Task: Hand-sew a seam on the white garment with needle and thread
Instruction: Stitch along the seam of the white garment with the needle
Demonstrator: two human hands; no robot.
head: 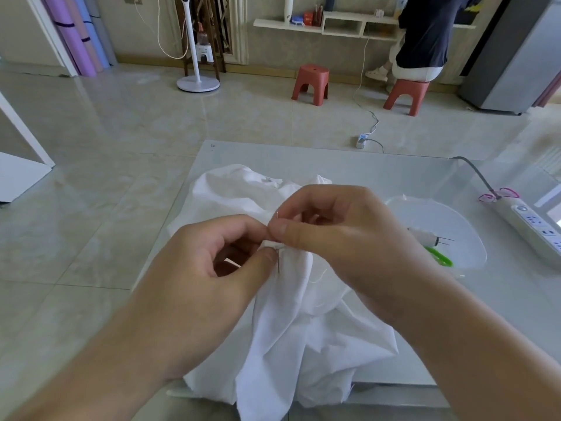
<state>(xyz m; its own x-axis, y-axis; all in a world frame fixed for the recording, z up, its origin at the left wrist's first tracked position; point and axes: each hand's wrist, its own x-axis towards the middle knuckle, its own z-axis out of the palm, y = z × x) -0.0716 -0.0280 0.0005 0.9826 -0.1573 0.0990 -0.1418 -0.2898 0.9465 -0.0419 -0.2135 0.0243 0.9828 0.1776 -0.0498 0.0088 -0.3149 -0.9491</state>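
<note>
The white garment (291, 338) lies bunched on a glass table (379, 174) and hangs over its near edge. My left hand (212, 281) pinches a folded edge of the cloth between thumb and fingers. My right hand (340, 238) pinches the thin needle (278, 238) just above that fold; the needle runs down through the cloth beside my left thumb. A fine white thread (320, 276) trails loosely below my right hand.
A white plate (455, 220) to the right holds a thread spool with needles (428, 237) and a green tool (440, 257). A power strip (534, 226) lies at the table's right edge. Two red stools (311, 83) and a seated person (425, 34) are across the tiled floor.
</note>
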